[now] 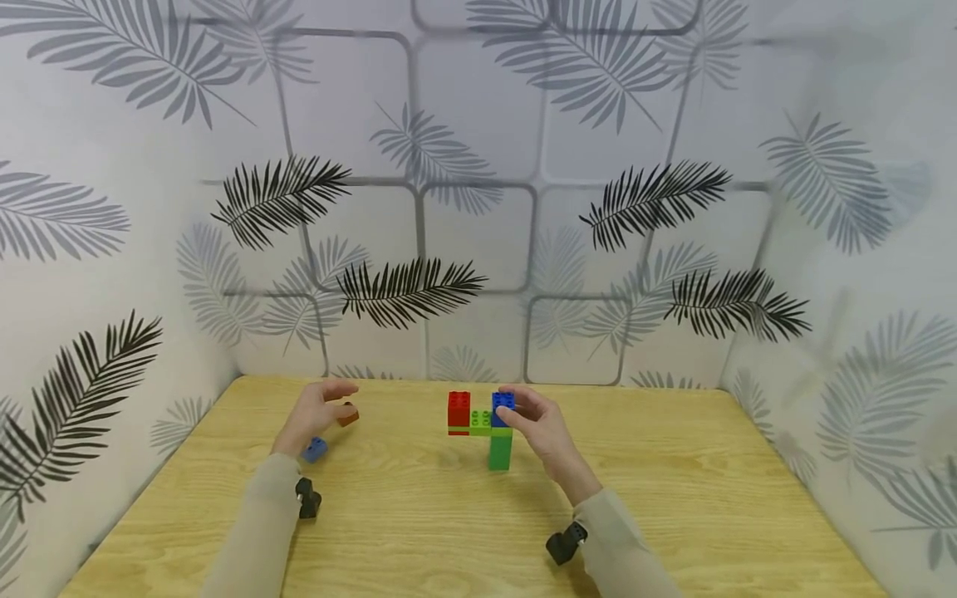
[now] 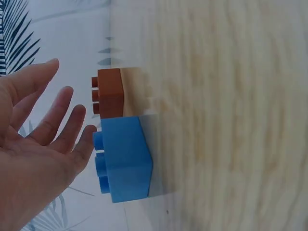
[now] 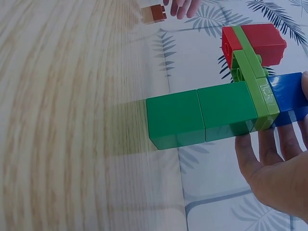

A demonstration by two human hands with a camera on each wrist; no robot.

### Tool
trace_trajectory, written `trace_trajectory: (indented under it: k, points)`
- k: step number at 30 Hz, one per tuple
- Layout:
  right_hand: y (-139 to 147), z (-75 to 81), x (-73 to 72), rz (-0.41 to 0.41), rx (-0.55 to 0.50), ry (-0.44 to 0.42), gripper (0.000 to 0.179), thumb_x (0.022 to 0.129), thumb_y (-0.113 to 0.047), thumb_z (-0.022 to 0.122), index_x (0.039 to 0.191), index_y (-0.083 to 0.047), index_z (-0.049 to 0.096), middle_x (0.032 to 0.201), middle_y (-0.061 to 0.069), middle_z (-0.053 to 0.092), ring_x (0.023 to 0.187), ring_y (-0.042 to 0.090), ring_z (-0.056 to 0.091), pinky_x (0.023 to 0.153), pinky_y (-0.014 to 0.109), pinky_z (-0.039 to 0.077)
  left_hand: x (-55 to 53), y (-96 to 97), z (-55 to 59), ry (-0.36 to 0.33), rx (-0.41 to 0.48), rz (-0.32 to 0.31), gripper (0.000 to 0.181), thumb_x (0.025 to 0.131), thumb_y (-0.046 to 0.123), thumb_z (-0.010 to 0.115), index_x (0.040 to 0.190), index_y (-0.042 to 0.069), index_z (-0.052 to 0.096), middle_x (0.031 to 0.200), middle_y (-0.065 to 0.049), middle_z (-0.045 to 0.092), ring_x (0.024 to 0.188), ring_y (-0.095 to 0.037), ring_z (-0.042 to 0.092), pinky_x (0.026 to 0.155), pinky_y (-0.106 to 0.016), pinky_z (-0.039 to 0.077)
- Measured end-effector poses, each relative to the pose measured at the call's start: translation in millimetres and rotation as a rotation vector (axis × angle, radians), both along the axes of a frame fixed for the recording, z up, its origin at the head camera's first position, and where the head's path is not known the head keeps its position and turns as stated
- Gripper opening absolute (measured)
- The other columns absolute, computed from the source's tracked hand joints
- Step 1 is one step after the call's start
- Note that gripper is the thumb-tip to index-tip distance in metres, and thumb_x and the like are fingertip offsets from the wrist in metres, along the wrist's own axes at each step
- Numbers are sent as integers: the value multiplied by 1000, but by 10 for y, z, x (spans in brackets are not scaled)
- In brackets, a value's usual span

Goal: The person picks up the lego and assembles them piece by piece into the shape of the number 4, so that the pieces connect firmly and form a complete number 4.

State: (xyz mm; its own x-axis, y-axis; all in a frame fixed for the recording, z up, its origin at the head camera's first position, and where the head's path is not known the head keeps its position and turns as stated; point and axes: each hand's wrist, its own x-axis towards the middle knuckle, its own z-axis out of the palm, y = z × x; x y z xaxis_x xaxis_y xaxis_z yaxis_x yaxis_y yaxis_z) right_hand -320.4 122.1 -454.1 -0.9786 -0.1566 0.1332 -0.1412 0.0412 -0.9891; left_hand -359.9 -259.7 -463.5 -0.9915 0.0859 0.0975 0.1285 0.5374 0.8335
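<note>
My left hand (image 1: 310, 419) is held above the table with fingers loosely spread and nothing in its grasp. Beside it stand an orange-brown building brick (image 2: 110, 94) and a light blue brick (image 2: 127, 161), both studs up. With thumb and fingers, my right hand (image 1: 544, 430) holds the dark blue brick (image 1: 503, 404) at the top of a joined brick structure. Under that brick lies a long lime-green piece (image 3: 255, 79), carried by two stacked green bricks (image 3: 202, 118). Red bricks (image 1: 459, 410) sit at the lime piece's other end, which overhangs.
The wooden table (image 1: 419, 531) meets a leaf-patterned backdrop (image 1: 478, 332) at its back edge and sides. Black cameras (image 1: 566, 543) are strapped at both wrists.
</note>
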Motion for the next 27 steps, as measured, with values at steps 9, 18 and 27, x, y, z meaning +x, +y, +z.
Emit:
trace_trajectory:
  k: [9,18,27]
  points:
    - [2,-12,-3,12,10,1,41,93,-18,68,133,-12,61,126,12,64,111,21,63,103,44,47,6,1,-82,-47,-192,-61,47,83,-10,64,130,-8,57,119,-25,62,110,-41,58,86,-47,52]
    - [18,-18,-19,17,-1,8,36,93,-19,68,129,-16,64,124,10,65,110,20,63,102,43,48,-16,55,-68,-13,-273,-80,42,81,-9,69,122,-7,64,112,-22,68,102,-36,63,84,-46,54]
    - [34,-2,-29,24,16,-3,38,95,-18,66,132,-15,61,128,13,63,112,21,62,104,43,47,-81,108,-75,51,-122,-71,46,92,5,65,137,-2,55,130,-23,59,119,-39,55,99,-51,47]
